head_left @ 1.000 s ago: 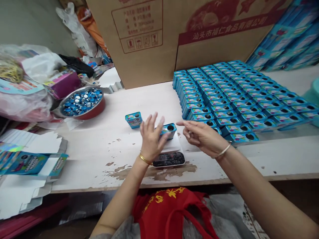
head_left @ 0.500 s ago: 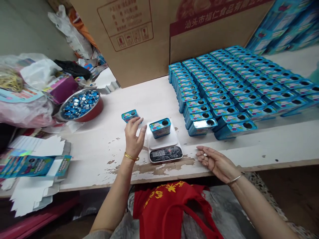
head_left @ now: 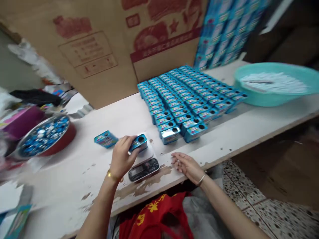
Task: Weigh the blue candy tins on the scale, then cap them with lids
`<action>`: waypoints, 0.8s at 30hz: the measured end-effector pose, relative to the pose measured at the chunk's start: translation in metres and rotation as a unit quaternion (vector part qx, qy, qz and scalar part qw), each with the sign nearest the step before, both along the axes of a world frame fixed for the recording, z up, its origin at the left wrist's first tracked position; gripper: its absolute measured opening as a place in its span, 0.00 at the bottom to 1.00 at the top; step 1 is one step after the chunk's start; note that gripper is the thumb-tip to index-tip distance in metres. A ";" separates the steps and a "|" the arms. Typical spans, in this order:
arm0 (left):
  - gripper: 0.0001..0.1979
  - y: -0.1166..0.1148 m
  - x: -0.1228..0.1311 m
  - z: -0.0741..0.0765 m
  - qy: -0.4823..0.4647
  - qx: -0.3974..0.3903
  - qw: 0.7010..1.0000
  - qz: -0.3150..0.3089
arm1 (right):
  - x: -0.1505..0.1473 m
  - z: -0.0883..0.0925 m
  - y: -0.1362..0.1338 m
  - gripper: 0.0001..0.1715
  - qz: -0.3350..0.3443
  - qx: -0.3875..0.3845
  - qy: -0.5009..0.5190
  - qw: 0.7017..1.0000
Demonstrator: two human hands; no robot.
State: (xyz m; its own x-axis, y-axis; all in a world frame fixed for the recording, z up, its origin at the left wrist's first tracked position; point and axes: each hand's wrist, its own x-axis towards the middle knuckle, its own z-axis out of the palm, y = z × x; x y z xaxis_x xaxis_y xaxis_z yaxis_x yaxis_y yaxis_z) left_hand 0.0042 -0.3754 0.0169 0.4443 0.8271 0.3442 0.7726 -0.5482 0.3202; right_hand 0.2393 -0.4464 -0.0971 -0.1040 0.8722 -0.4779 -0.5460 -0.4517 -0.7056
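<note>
My left hand [head_left: 124,154] wears a gold bracelet and has its fingers closed round the left end of a blue tin [head_left: 142,146] with a round dark hole in its top. The tin is on or just over the white plate of a small digital scale [head_left: 143,170]; I cannot tell whether it touches. Left of that hand another blue tin [head_left: 106,138] stands alone. Right of the scale my right hand [head_left: 188,167] is palm up near the table edge, fingers curled. The small white tablet in its fingers earlier is blurred from sight now.
Rows of blue tins [head_left: 184,103] stand behind the scale, before a big cardboard box [head_left: 107,83]. A turquoise basin [head_left: 264,99] of small white pieces is at right. A red-sided bowl [head_left: 68,141] of blue and silver caps is at left. Stacked blue packs [head_left: 219,36] stand at back.
My left hand has gone from beside the lone tin to the tin on the scale and gripped it. The view has swung right, bringing in the turquoise basin. My right hand stays beside the scale.
</note>
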 end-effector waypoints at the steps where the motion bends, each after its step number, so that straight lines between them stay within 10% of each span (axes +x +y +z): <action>1: 0.14 0.001 0.012 0.008 -0.022 0.003 1.000 -0.016 | -0.002 0.000 0.003 0.24 -0.004 0.007 -0.006 1.000; 8: 0.16 0.027 0.179 0.037 -0.082 0.023 0.968 -0.236 | -0.008 -0.003 0.023 0.16 -0.003 0.025 -0.042 0.999; 13: 0.15 0.059 0.290 0.018 0.061 0.039 0.976 -0.207 | -0.005 0.000 0.027 0.18 -0.007 0.026 -0.014 1.000; 18: 0.13 0.077 0.318 -0.013 0.159 0.025 0.973 -0.164 | -0.003 0.002 0.025 0.23 -0.019 0.035 0.025 0.999; 24: 0.22 0.068 0.284 -0.014 0.115 0.075 0.982 -0.131 | 0.003 -0.002 0.022 0.29 -0.030 0.023 0.034 0.999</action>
